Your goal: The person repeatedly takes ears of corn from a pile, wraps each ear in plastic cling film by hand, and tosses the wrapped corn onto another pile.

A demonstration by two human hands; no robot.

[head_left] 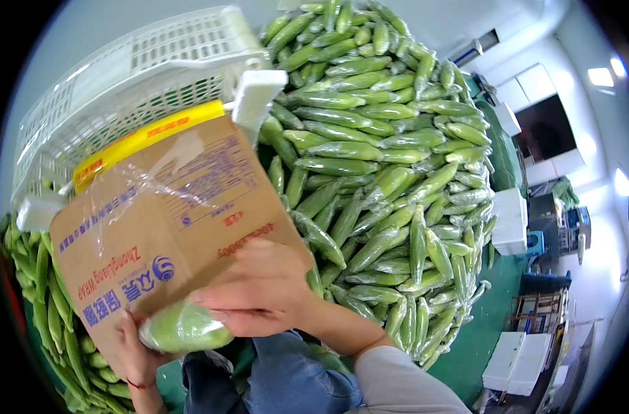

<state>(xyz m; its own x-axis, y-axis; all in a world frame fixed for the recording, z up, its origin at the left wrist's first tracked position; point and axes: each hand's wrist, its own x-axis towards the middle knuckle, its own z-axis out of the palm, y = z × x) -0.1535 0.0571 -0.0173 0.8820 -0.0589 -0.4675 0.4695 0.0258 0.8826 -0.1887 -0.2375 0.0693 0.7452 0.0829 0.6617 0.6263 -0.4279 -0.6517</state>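
Observation:
A green ear of corn (185, 327) in shiny clear film lies between my two hands, just in front of a cardboard carton (152, 228) with purple and red print. My left hand (136, 350), a red string at its wrist, grips the corn's left end. My right hand (259, 290) is closed over the other end, its fingers pressed together against the film. Along the carton's far edge lies a long yellow strip (145, 140) with red lettering. Thin clear film creases across the carton's top.
A white plastic crate (138, 55) stands behind the carton. Film-wrapped corn (370, 152) is heaped high on the right. More corn (63, 310), apparently unwrapped, lies at the left. White foam boxes (518, 362) sit farther right on the green floor (497, 303).

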